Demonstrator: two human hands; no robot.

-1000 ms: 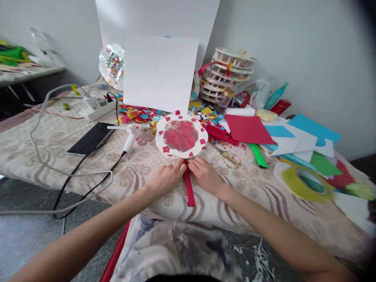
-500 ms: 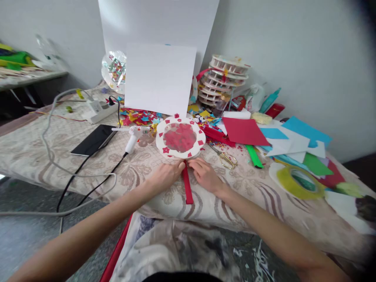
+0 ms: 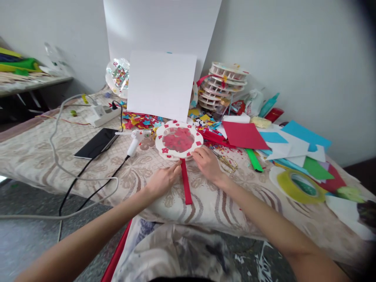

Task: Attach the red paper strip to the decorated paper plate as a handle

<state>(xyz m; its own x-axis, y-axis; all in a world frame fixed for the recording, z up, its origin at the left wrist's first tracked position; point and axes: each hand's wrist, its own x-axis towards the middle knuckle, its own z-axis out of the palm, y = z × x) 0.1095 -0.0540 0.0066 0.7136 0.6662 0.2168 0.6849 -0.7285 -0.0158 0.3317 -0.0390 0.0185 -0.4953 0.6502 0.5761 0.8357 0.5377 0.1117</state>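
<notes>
While both hands sit low at centre frame, the action gathers around the round white paper disc with red squares on its rim and a red-filled clear middle (image 3: 179, 140), lying flat on the beige patterned tablecloth (image 3: 44, 145). From the disc's near edge a long red paper strip (image 3: 186, 182) runs straight down the frame toward the person, its long axis pointing almost dead at the camera. The left hand (image 3: 162, 180) lies just left of the strip's top end, fingers loosely curled and pressing the cloth beside it; whether they actually pinch the strip cannot be told. The right hand (image 3: 208, 163) sits just right of the join, fingertips touching the disc's lower right rim, flat and grasping nothing. So the strip lies between the two hands, and the right one is nearer the disc.

Around them: a white glue gun (image 3: 135, 140) with its black cable just left of the disc, a black phone (image 3: 96, 143) further left, gold-handled scissors (image 3: 227, 162) right beside the right hand, a red paper sheet (image 3: 243, 135) above those, and a yellow tape roll (image 3: 296, 184) at the right edge. Coloured paper scraps (image 3: 141, 119) crowd the disc's far side; only the scissors sit close to the hands.
</notes>
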